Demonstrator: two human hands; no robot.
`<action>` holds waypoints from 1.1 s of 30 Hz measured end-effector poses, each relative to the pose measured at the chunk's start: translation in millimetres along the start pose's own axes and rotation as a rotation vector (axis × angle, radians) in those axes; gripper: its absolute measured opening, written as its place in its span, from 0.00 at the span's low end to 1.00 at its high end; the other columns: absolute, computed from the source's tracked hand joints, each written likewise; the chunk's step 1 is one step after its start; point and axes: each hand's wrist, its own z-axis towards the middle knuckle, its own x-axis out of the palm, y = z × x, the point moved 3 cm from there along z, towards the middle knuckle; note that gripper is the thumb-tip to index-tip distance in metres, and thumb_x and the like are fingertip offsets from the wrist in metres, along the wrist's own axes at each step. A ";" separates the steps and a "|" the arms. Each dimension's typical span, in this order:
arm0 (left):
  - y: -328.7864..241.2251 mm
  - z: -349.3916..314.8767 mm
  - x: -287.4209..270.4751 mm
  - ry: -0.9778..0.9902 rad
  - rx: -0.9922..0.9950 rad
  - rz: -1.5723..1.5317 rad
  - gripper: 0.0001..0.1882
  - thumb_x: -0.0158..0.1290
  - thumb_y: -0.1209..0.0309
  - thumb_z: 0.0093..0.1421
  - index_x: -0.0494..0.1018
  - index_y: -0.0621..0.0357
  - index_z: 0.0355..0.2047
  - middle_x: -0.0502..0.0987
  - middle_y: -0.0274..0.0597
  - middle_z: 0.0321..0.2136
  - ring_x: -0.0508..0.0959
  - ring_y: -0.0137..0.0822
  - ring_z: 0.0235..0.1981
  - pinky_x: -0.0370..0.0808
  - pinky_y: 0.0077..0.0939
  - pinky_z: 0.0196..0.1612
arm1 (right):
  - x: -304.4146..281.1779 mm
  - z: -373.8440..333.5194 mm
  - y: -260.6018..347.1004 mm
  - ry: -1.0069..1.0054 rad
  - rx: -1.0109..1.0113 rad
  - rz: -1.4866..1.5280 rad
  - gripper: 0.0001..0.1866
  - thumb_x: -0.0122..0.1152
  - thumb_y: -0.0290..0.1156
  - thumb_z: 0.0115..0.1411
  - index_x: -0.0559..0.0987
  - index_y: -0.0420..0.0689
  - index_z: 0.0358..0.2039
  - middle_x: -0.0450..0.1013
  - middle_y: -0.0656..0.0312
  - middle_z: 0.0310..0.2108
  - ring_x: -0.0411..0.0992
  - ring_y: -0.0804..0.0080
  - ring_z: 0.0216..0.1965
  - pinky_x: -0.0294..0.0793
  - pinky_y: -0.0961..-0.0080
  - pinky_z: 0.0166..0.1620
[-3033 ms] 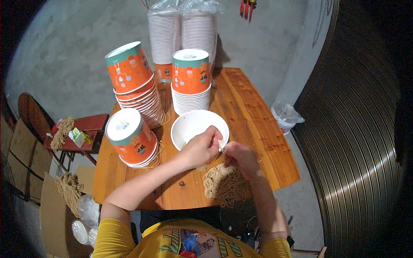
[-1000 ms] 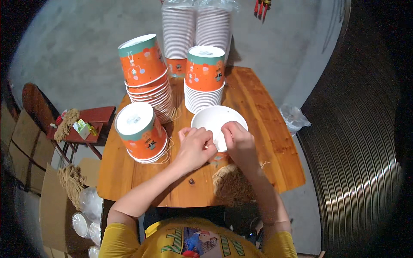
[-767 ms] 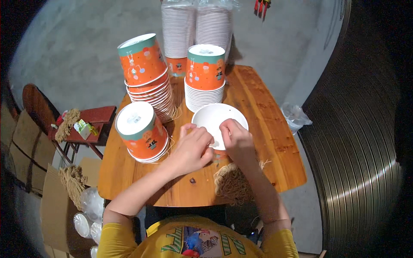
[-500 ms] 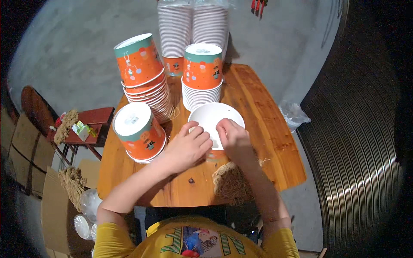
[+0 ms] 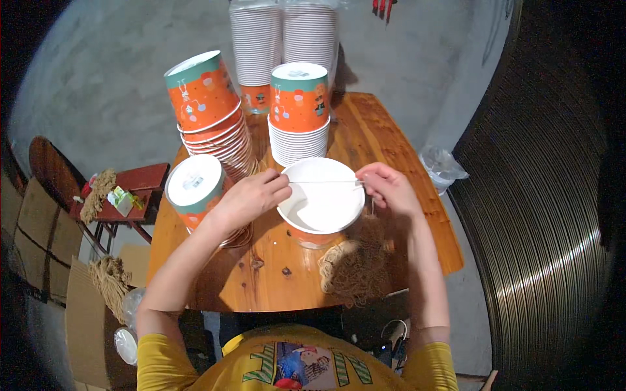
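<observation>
A paper bucket (image 5: 319,212) with a white inside and an orange outer wall stands upright, mouth up, near the middle of the table. Across its mouth runs a thin, light string (image 5: 326,182), pulled taut. My left hand (image 5: 257,193) pinches one end above the left rim. At the right rim, the fingers of my right hand (image 5: 390,189) are closed on the other end. Below my right hand lies a tangled bundle of tan string (image 5: 355,270). Left of my left hand, an orange and green paper bucket (image 5: 194,181) sits upside down, partly hidden by my forearm.
Behind stand a leaning stack of upturned buckets (image 5: 203,98) and a shorter stack (image 5: 298,98). Tall wrapped stacks (image 5: 256,45) rise at the wooden table's (image 5: 385,146) far edge. A plastic bag (image 5: 443,166) is beyond the right edge; a red bench (image 5: 140,177) stands left.
My hands have moved apart from over the bucket's mouth, and the string now stretches straight between them. The view has shifted slightly.
</observation>
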 end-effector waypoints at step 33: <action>-105.4 53.6 2.7 -0.132 -0.610 -1.367 0.02 0.45 0.76 0.61 0.65 0.62 0.32 0.69 0.33 0.19 0.71 0.21 0.22 0.69 0.20 0.25 | 22.3 -56.7 13.9 -0.225 0.002 0.457 0.10 0.52 0.33 0.62 0.72 0.43 0.41 0.69 0.69 0.23 0.63 0.87 0.21 0.62 0.92 0.24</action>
